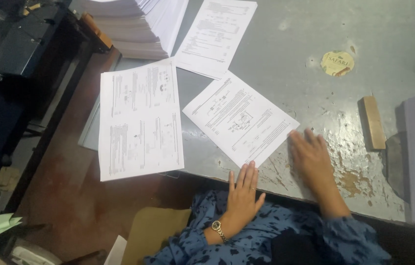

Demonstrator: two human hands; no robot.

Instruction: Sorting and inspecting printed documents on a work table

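Both hands lie flat and released: our left hand at the desk edge touching the printed sheet, our right hand beside its corner. Farther off we see another sheet and a paper stack.

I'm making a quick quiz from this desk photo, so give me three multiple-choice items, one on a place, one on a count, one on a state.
1. Where does the right hand rest?
A. on the worn grey metal table
B. on the tall white paper stack
C. on the wooden block

2. How many loose printed sheets lie spread out?
A. one
B. three
C. five

3. How is the left hand?
A. fisted
B. flat, fingers spread
C. gripping a pen

A: palm on the table beside the angled sheet.
B: three sheets show.
B: fingers lie open.
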